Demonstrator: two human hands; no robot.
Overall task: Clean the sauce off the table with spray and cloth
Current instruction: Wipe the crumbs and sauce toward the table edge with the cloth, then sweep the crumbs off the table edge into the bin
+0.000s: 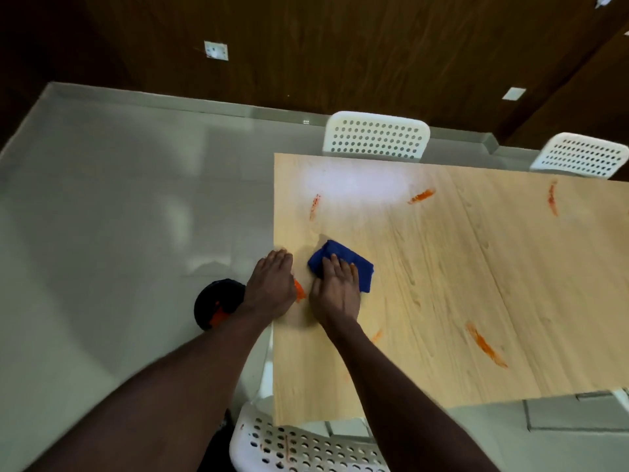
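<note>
Two hands are down at the left end of the light wood table (442, 284), both flat, neither one gripping anything. The right hand (337, 291) is spread out, straight fingers pressing down on the blue cloth (342, 248). The cloth sits bunched on the tabletop near the left edge, about midway between the near and far sides, and pokes out past the fingertips on the far side and to the right. The left hand (270, 284) lies palm-down on the wood just left of it, right at the table's left edge, fingers together and relaxed. Between the two hands there's a small orange smear (299, 291), partly tucked under the left hand. More sauce is scattered around: a thin streak (315, 206) beyond the cloth, a short streak (422, 195) further right, a curved streak (553, 197) way over on the far right, a long streak (485, 345) on the near right, and a faint mark (376, 335) next to the right forearm. On the glossy pale floor (119, 216), just off the table's left edge, sits a dark round thing (218, 298) with an orange patch, half hidden by the left forearm, and I can't tell what it is. White perforated chairs: far chair (376, 137), far-right chair (582, 158), near chair (292, 444).
</note>
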